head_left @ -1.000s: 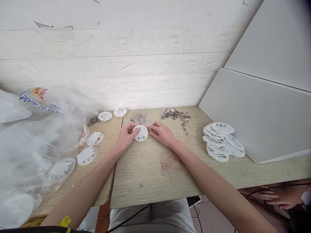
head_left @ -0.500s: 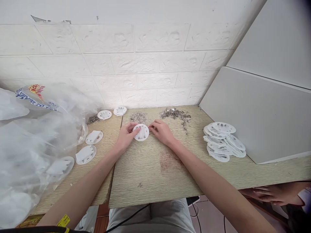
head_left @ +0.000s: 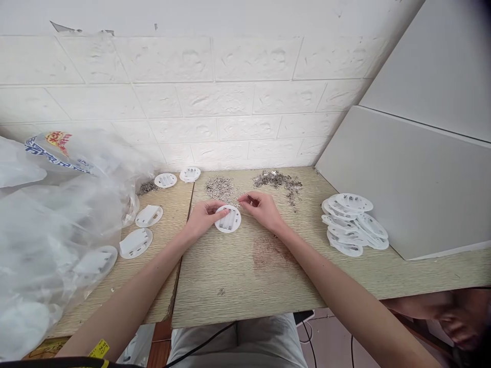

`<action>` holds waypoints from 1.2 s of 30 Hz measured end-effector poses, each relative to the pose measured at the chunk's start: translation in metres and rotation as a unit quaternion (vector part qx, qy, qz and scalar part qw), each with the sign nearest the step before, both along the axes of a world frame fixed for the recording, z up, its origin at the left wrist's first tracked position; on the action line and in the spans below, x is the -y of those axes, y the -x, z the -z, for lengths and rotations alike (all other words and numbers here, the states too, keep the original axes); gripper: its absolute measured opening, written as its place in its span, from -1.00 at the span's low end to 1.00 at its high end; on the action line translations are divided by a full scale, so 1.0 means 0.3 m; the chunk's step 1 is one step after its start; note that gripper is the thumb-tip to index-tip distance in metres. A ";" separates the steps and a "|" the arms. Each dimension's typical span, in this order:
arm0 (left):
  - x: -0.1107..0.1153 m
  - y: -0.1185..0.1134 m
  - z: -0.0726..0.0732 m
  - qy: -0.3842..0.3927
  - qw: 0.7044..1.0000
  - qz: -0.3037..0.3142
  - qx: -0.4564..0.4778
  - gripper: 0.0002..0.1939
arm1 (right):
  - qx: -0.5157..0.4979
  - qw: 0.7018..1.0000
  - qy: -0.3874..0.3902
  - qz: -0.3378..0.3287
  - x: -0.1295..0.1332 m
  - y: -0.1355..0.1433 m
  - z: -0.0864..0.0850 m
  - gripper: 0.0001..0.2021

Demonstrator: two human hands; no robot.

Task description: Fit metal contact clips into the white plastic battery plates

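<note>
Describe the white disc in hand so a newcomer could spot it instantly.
Find the wooden tabletop against the white brick wall. Near its middle, the left hand holds a round white disc. Unlike the loose discs to the left and the pile at right, this one alone is held.

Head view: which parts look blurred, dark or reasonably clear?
In the head view, the co-worker at lower right is blurred and the top right corner dark; also in the head view, the white disc in the left hand looks reasonably clear.
</note>
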State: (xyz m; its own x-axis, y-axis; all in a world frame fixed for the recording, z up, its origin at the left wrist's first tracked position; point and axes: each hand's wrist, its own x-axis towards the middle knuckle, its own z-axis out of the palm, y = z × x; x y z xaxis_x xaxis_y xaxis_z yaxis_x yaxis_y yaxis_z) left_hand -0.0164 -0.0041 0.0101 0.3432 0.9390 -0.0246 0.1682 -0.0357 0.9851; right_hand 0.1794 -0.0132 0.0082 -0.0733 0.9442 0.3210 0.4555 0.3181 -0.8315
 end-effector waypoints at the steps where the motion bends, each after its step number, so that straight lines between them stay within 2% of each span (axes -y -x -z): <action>1: 0.000 0.001 0.000 -0.003 1.000 0.007 -0.004 -0.61 | -0.006 1.000 0.005 -0.003 0.004 0.003 -0.002 -0.86; 7: -0.004 0.005 0.008 -0.002 1.000 0.024 -0.011 -0.59 | -0.035 0.999 0.013 -0.009 0.023 0.019 -0.012 -0.84; 10: -0.005 0.006 0.010 0.003 1.000 0.021 -0.007 -0.52 | -0.017 1.000 -0.014 -0.003 0.026 0.021 -0.007 -0.90; 15: -0.002 0.008 0.005 0.004 0.999 0.036 -0.001 -0.41 | 0.019 0.997 -0.062 0.032 0.020 0.011 -0.005 -0.87; 21: 0.010 0.005 -0.013 -0.005 1.000 0.021 0.008 -0.44 | 0.056 0.995 -0.079 0.033 0.010 0.003 -0.001 -0.96; 27: 0.014 -0.003 -0.019 -0.016 1.000 -0.007 0.015 -0.56 | 0.095 0.989 -0.113 -0.011 0.012 0.003 0.014 -0.80; 31: 0.015 -0.004 -0.013 -0.019 0.999 -0.027 -0.007 -0.60 | 0.088 0.992 -0.073 -0.048 0.019 0.008 0.005 -0.72; 36: 0.016 0.002 -0.013 -0.011 0.998 -0.057 0.002 -0.57 | 0.058 0.996 -0.006 -0.063 0.026 0.017 -0.012 -0.82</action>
